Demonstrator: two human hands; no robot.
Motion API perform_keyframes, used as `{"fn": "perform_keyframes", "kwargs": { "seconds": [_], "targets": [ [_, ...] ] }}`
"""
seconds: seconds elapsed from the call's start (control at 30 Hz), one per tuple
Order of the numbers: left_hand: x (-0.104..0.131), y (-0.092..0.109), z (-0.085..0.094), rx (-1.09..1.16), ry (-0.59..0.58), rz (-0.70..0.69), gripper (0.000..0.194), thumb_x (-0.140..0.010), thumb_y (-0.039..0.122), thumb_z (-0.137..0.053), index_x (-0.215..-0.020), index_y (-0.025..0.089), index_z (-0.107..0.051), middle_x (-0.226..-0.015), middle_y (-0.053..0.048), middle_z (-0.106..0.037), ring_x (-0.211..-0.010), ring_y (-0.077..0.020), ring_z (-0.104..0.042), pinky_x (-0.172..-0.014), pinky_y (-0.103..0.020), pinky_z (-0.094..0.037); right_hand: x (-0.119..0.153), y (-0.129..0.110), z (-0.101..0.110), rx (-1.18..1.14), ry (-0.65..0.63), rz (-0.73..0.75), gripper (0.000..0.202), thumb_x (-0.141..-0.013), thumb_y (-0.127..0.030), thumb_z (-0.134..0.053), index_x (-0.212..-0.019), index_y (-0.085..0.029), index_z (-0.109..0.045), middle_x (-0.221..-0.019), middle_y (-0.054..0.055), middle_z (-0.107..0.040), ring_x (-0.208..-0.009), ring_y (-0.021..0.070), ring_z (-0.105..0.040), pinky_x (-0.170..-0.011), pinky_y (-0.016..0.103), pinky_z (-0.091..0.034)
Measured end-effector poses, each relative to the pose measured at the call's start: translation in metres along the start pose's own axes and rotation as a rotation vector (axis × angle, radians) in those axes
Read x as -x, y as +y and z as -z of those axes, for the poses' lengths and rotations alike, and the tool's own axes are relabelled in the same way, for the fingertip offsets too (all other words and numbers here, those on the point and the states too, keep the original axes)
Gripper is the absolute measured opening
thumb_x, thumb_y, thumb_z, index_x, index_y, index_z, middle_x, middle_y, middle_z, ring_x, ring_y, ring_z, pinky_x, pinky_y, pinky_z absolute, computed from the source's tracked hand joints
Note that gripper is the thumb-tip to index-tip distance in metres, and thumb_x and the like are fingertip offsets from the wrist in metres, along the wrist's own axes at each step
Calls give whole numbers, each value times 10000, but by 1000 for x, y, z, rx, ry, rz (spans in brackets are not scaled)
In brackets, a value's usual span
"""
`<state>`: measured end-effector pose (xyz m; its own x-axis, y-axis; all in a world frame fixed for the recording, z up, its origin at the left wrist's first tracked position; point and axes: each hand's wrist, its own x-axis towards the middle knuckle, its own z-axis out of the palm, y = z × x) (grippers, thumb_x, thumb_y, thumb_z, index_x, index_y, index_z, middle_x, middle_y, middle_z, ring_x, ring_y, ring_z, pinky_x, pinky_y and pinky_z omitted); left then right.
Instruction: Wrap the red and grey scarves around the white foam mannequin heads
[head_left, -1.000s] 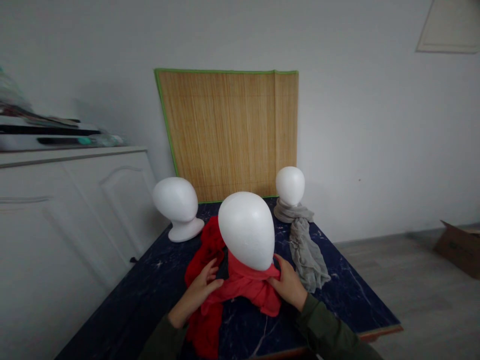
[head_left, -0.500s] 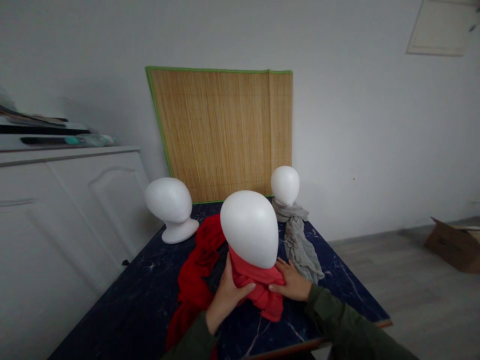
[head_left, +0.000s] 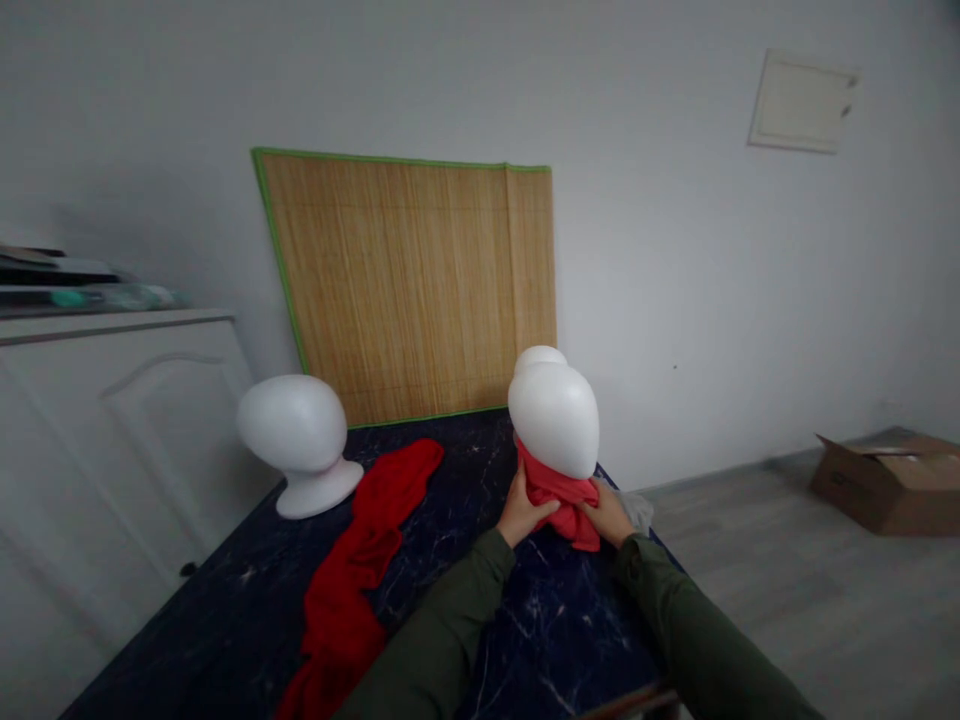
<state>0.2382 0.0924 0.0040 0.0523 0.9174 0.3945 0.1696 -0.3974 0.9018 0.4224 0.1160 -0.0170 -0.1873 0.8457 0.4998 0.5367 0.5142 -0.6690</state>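
Observation:
A white mannequin head (head_left: pixel 555 418) stands toward the right side of the dark blue marbled table (head_left: pixel 555 625), with a coral-red scarf (head_left: pixel 559 487) wrapped around its neck. My left hand (head_left: pixel 525 508) grips the scarf and neck from the left, thumb across the front. On the right side my right hand (head_left: pixel 606 512) holds the same wrapped neck. Just behind, the top of another white head (head_left: pixel 540 355) shows, and part of a grey scarf (head_left: pixel 637 510) lies beside my right hand. A bright red scarf (head_left: pixel 352 570) stretches along the table's left part.
Another bare white head (head_left: pixel 294 425) stands at the table's left edge. A white cabinet (head_left: pixel 172 420) with items on top is on the left. The bamboo mat (head_left: pixel 412 285) leans on the wall behind. A cardboard box (head_left: pixel 885 485) sits on the floor at right.
Both hands have moved the coral-wrapped head away from me and to the right, so it now hides most of the head behind. The camera view has turned slightly right.

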Motion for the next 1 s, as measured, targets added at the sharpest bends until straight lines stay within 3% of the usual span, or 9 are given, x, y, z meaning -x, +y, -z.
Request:
{"fn": "perform_keyframes", "kwargs": {
  "seconds": [0.13,0.33,0.43,0.57,0.63,0.73,0.8,0.9,1.0],
  "targets": [
    [-12,-25,-5,-13,31,-72,1011,-593,335,-699,-1377,123,-98,-1419,-166,-216,-1299,-265,-221,-1081,-369,-159,-5,8,-6,135,22,-67,496,-752,-349,-510,-1191,-121,-468,-1096,127,-578,-1007,236,-535,-894,357,-376],
    [-2,-21,23,-287,116,152,948,-628,429,-637,-1357,66,-153,-1420,-199,-204,-1307,-281,-203,-1069,-362,-183,-1,20,-10,267,19,-64,625,-699,-444,-561,-1236,-151,-430,-1243,136,-460,-1204,289,-354,-997,443,-256],
    [7,0,70,-417,183,210,872,-631,440,-618,-1323,60,-246,-1397,-205,-260,-1299,-289,-221,-1063,-366,-173,2,20,-7,265,52,-62,729,-679,-504,-560,-1281,-145,-362,-1301,152,-378,-1234,306,-297,-1001,459,-251],
    [36,22,161,-665,337,346,889,-599,442,-620,-1277,-11,-268,-1377,-305,-202,-1297,-397,-122,-1035,-488,-93,16,-4,-3,168,372,56,689,-733,-502,-476,-1278,-115,-308,-1307,176,-318,-1233,304,-272,-1000,483,-241],
    [57,23,200,-897,357,528,847,-602,448,-607,-1237,-27,-306,-1306,-360,-280,-1225,-466,-252,-953,-557,-194,31,-25,-7,86,443,167,564,-773,-459,-434,-1229,-138,-352,-1258,162,-360,-1209,296,-299,-997,499,-233],
    [89,17,231,-1085,248,694,511,-641,383,-583,-1008,35,-512,-1032,-302,-554,-978,-437,-522,-792,-502,-368,56,-65,-30,-103,118,294,380,-795,-393,-458,-1120,-196,-464,-1159,118,-459,-1134,271,-389,-973,458,-287],
    [101,16,232,-1052,192,626,258,-716,313,-510,-861,105,-555,-911,-209,-618,-903,-350,-575,-783,-432,-392,68,-91,-57,-310,-155,237,323,-812,-399,-456,-1073,-214,-507,-1098,99,-504,-1048,242,-465,-910,407,-363],
    [109,24,209,-961,108,430,213,-816,298,-376,-871,171,-539,-925,-88,-622,-897,-211,-574,-819,-313,-392,69,-123,-103,-740,-339,-168,435,-787,-533,-453,-1052,-193,-506,-999,93,-537,-892,207,-547,-769,355,-443],
    [116,35,173,-630,-90,210,225,-793,354,-450,-888,171,-541,-896,-46,-617,-853,-174,-559,-793,-276,-404,53,-142,-139,-1195,-492,-653,586,-723,-677,-417,-977,-158,-515,-885,75,-575,-789,186,-584,-711,326,-458]
  ]
}}
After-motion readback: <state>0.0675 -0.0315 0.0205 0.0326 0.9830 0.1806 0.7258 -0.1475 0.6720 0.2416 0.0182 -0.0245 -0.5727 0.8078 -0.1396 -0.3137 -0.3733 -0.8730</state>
